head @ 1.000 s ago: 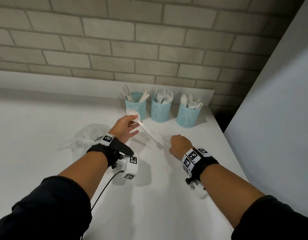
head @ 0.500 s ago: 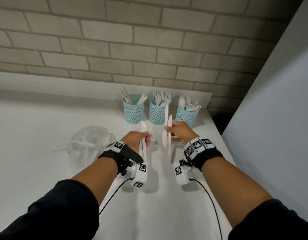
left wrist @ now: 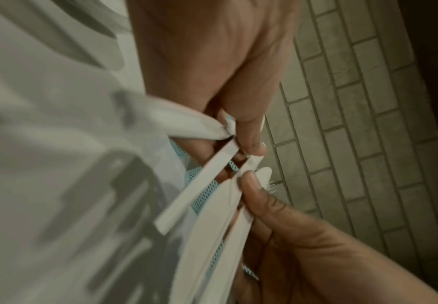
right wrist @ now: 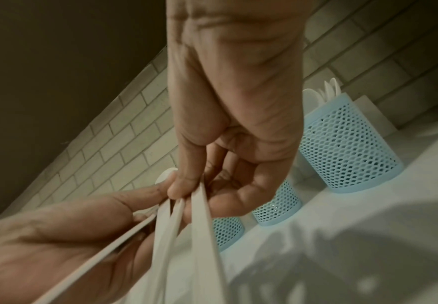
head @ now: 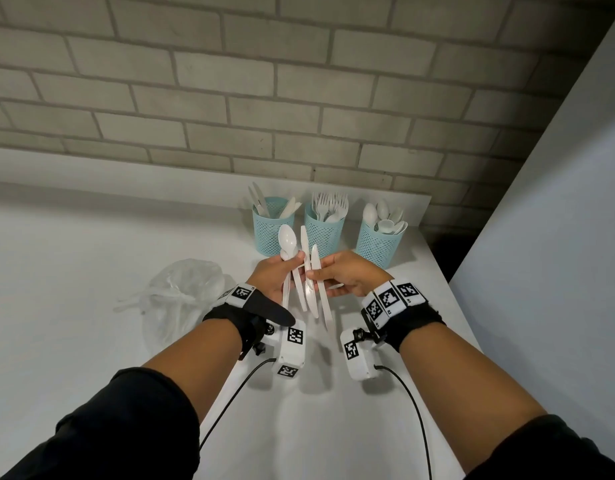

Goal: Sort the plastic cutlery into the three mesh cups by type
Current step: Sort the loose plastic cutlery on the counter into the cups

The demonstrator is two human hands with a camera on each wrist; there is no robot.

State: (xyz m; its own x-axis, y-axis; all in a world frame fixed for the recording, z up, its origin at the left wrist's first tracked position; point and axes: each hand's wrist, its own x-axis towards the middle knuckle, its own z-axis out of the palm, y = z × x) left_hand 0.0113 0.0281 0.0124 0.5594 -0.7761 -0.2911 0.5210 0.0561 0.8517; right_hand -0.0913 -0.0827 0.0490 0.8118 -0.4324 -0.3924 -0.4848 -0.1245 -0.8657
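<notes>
Three light-blue mesh cups stand at the back of the white table: the left cup (head: pixel 272 230) holds knives, the middle cup (head: pixel 325 233) forks, the right cup (head: pixel 378 245) spoons. My left hand (head: pixel 272 273) grips white spoons (head: pixel 287 239) by their handles, bowls up. My right hand (head: pixel 339 273) pinches two white knives (head: pixel 314 268), blades up. The two hands meet in front of the cups, with the cutlery fanned out between them. In the left wrist view my left thumb (left wrist: pixel 249 131) presses on the crossed handles (left wrist: pixel 194 189). In the right wrist view my fingers (right wrist: pixel 184 185) clamp the handles (right wrist: pixel 202 226).
A crumpled clear plastic bag (head: pixel 181 292) lies on the table left of my hands. A brick wall runs behind the cups. The table's right edge (head: pixel 448 282) meets a dark gap and a grey panel (head: pixel 548 237). Camera cables trail from both wrists.
My right hand picked two knives up off the table and lifted them. Both hands then came together, so the spoons and knives now overlap between them.
</notes>
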